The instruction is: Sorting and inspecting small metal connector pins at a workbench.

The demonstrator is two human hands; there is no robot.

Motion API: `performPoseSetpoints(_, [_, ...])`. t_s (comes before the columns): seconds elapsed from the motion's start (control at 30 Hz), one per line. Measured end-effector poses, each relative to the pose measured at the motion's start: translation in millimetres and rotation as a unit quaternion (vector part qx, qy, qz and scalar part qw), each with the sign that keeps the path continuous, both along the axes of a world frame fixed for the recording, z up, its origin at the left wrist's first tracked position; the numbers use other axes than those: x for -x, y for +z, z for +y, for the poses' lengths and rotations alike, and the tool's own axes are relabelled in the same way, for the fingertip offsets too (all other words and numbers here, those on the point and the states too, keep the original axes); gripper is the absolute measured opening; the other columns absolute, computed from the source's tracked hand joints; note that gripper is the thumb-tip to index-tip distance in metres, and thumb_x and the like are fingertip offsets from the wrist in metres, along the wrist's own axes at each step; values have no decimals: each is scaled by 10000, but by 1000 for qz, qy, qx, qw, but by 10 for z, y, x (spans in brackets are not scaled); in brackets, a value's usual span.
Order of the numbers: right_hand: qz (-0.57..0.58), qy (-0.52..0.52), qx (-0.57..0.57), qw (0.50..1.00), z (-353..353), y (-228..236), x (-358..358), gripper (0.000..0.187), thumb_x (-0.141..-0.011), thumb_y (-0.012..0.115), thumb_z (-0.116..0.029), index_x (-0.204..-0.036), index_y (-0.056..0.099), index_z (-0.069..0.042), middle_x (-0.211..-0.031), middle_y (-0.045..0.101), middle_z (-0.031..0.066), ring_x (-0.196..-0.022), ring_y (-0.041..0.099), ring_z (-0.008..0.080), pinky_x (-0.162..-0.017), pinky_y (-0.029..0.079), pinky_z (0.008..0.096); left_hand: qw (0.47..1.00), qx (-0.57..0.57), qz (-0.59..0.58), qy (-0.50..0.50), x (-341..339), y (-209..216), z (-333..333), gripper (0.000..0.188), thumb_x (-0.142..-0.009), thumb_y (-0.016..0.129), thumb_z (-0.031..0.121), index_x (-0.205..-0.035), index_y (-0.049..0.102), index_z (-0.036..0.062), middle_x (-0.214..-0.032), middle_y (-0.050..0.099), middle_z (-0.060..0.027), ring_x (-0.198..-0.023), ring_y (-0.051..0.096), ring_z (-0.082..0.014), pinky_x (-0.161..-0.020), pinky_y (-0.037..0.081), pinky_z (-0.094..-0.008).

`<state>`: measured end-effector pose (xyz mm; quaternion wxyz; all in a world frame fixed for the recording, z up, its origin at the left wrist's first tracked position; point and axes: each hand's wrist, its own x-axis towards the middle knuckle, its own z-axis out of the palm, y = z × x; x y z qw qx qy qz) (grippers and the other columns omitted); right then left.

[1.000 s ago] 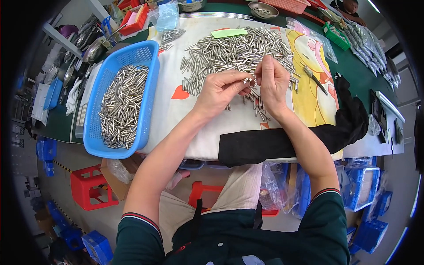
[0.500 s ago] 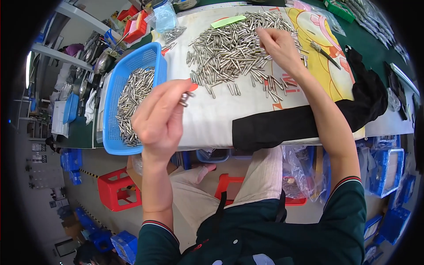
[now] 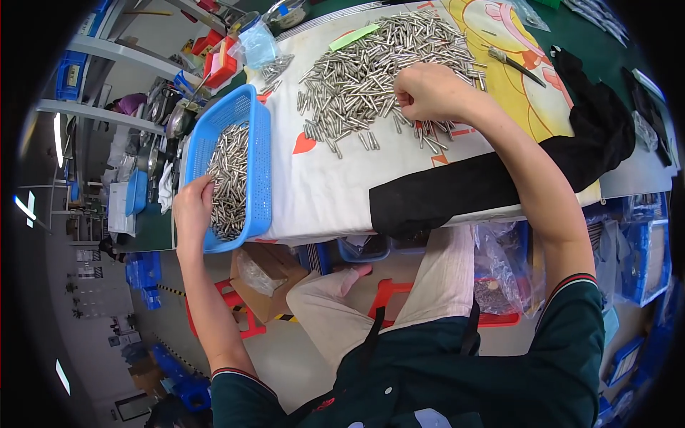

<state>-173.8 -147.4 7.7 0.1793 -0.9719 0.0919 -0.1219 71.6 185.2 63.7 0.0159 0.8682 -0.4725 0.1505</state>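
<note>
My left hand (image 3: 193,214) is at the left side of the blue plastic basket (image 3: 261,171), its curled fingertips over the rim beside the metal pins (image 3: 232,167) inside. What those fingers hold, if anything, is hidden. My right hand (image 3: 430,93) is closed above the near right part of a large heap of short silvery metal pins (image 3: 357,75) on the table. Its fingertips point down and left, and I cannot make out what is between them. A light green strip (image 3: 354,37) lies on the heap's far left part.
A white and yellow printed cover (image 3: 307,203) lies under the heap. Black cloth (image 3: 442,196) runs along the near edge, below my right forearm. A brush (image 3: 515,65) lies at the right. Red bins (image 3: 220,63) and a clear bag of pins (image 3: 275,68) are beyond the basket.
My left hand has moved left and down from above the cover, where it held a few metal pins, to the basket's side. My right hand has come nearer and left over the heap. The view has shifted.
</note>
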Motion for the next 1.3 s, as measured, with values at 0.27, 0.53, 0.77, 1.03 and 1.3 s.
performPoseSetpoints(0.27, [8, -88, 44, 995, 191, -7, -69, 225, -649, 638, -256, -616, 584, -40, -634, 591, 126, -665, 598, 293, -602, 464, 381, 999, -43, 9, 31, -72, 72, 100, 360, -767, 630, 135, -1097, 549, 16, -1000, 591, -177, -876, 571, -342, -744, 450, -398])
performPoseSetpoints(0.53, [66, -79, 107, 989, 308, -51, 1, 182, -651, 657, -195, -730, 649, -32, -741, 639, 122, -745, 635, 281, -619, 503, 378, 973, 182, 55, -134, 1072, 225, -573, 181, -737, 641, -10, -915, 608, -7, -813, 607, -103, -629, 604, -184, -559, 464, -275])
performPoseSetpoints(0.77, [22, -92, 153, 984, 459, -52, -54, 98, -644, 609, -117, -699, 646, -46, -700, 634, 111, -692, 635, 285, -583, 497, 377, 943, 141, 172, -247, 1261, -462, -1133, 102, -709, 628, -6, -805, 599, 2, -730, 553, -98, -639, 567, -271, -584, 460, -359])
performPoseSetpoints(1.03, [-49, -37, 181, 982, 449, -134, -48, 65, -640, 580, -66, -671, 631, -41, -685, 624, 128, -675, 627, 295, -563, 493, 388, 926, 79, 109, -353, 1187, -736, -1507, 197, -727, 578, -25, -919, 607, 8, -892, 576, -95, -869, 560, -268, -733, 461, -349])
performPoseSetpoints(1.3, [-19, -72, 24, 997, 302, 63, -27, 107, -605, 576, -30, -687, 643, -44, -691, 617, 159, -711, 614, 324, -624, 486, 410, 920, 83, 106, -368, 1162, -758, -1461, 161, -729, 590, -4, -889, 606, 10, -862, 571, -96, -806, 567, -261, -696, 465, -351])
